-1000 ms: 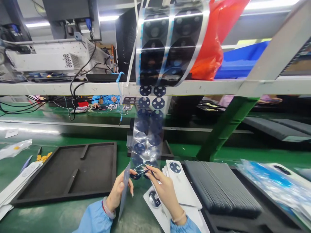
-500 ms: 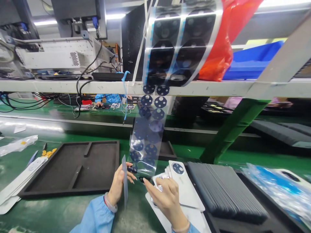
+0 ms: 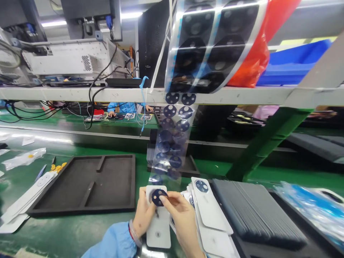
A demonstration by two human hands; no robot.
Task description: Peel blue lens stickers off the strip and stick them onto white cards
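Note:
My left hand (image 3: 142, 219) grips the left edge of a pale phone back cover (image 3: 158, 233), held tilted up with its face toward me. Over the camera area at its top lies a round dark sticker with several holes (image 3: 156, 197). My right hand (image 3: 182, 216) pinches the right side of this sticker, thumb on top; the left thumb is near its lower edge. Behind both hands hangs a clear film strip (image 3: 172, 143) bearing rows of similar dark stickers. It comes down from a large roll (image 3: 204, 46) on the shelf.
White back covers (image 3: 212, 208) are fanned out at right, beside a dense row of grey panels (image 3: 255, 211) in a black tray. An open black tray (image 3: 113, 190) lies at left, near white strips (image 3: 29, 200). The white shelf beam (image 3: 120, 93) crosses above; a green post (image 3: 268, 143) stands at right.
The back cover has turned from edge-on to face me. My right hand has moved from the film strip's lower end to the cover, bringing a dark sticker onto its top.

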